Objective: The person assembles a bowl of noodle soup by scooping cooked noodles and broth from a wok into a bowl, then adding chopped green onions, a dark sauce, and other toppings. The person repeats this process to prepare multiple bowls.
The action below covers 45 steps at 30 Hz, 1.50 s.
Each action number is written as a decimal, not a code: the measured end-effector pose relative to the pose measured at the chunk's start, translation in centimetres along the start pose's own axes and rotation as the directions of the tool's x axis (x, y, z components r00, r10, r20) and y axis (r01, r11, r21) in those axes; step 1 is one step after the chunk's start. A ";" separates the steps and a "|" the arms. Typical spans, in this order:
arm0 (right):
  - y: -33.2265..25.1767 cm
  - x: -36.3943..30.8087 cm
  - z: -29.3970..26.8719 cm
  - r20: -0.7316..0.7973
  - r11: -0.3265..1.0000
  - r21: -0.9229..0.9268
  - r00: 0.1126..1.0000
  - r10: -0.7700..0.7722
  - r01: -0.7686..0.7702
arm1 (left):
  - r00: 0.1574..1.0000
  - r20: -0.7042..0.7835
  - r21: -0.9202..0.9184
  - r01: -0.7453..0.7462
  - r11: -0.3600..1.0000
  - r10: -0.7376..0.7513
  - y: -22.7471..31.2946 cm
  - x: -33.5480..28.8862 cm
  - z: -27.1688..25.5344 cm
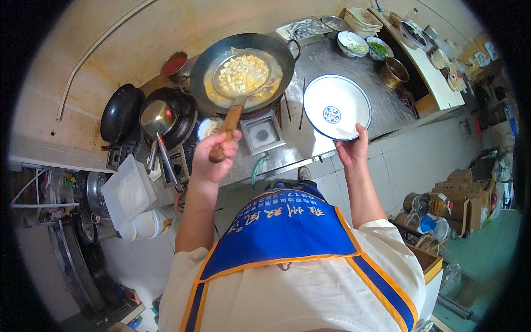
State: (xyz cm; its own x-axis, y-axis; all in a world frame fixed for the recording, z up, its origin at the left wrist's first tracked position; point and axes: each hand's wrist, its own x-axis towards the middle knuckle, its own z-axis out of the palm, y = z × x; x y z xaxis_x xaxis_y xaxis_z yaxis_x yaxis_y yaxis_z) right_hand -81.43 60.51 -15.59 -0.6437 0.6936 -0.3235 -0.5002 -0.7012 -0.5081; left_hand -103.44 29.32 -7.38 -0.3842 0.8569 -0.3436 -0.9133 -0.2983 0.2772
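Ladle [241, 74], laden with pale cubes, was held over the wok [243, 72] on the steel counter, its wooden handle clasped by the left hand [213, 155]. Blue-rimmed white plate [336, 107], right of the wok, was gripped at its near edge by the right hand [354, 149]. A second ladle [157, 119] was rested left of the wok.

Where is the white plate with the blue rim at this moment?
In the head view, the white plate with the blue rim is right of centre, held at its lower edge by the right hand, just right of the dark round wok.
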 end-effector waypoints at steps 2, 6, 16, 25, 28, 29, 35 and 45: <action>0.0 0.5 0.2 0.010 0.999 -0.037 1.000 0.000 0.001 | 1.000 0.007 0.023 0.005 1.000 -0.005 0.4 -0.1 0.2; 0.1 1.2 1.4 0.067 0.997 -0.068 0.997 0.035 -0.030 | 0.999 0.051 0.007 -0.017 1.000 0.016 -0.4 0.1 0.7; 0.9 2.5 6.4 0.095 0.978 -0.210 0.995 0.006 0.015 | 0.999 0.025 -0.074 -0.045 0.996 0.047 -0.6 0.5 2.1; 3.8 4.3 11.1 0.069 0.871 -0.439 0.975 -0.213 0.221 | 0.986 0.101 0.200 -0.151 0.968 0.133 -1.5 -5.4 6.1; 5.7 5.3 12.8 0.029 0.825 -0.512 0.964 -0.264 0.241 | 0.971 0.063 0.378 -0.238 0.895 0.232 -2.1 -8.0 8.2; 6.4 5.6 13.4 0.012 0.799 -0.547 0.957 -0.291 0.250 | 0.972 0.056 0.354 -0.232 0.906 0.227 -2.2 -8.5 8.8; 10.3 8.1 18.0 -0.062 0.920 -0.381 0.990 -0.126 0.093 | 0.958 -0.052 0.670 -0.176 0.721 0.282 -3.3 -12.1 11.3; 12.5 11.0 20.3 0.177 0.997 -0.034 0.982 0.070 -0.065 | 0.815 0.149 0.892 0.133 -0.431 0.560 -5.6 -10.7 5.7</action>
State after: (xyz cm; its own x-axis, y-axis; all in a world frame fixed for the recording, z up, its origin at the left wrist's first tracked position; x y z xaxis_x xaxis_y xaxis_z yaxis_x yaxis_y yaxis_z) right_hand -106.53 55.99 -9.31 -0.7695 0.6023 -0.2122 -0.4369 -0.7389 -0.5130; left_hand -93.48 24.20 -0.12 -0.8046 0.5937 0.0088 0.4630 0.6180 0.6354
